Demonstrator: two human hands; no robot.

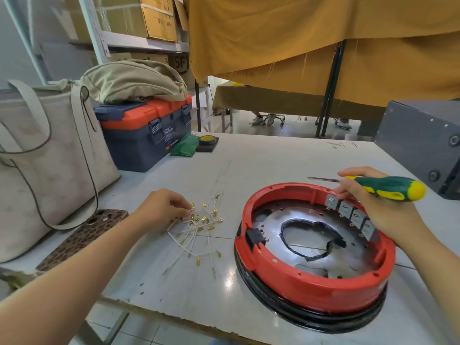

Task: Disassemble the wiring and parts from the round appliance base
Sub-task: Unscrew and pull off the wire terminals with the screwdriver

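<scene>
left hand (161, 207) pinches loose wires (199, 227) | right hand (373, 202) grips screwdriver (383, 188) | wiring out, switches (351, 215) left in red base (311, 277) | next: unscrew them

a pale table (249, 170) is lit from above. far left, a shelf (139, 43) is stacked with boxes (159, 23); a mustard cloth (311, 36) is hung far right over tiled floor (293, 128).
</scene>
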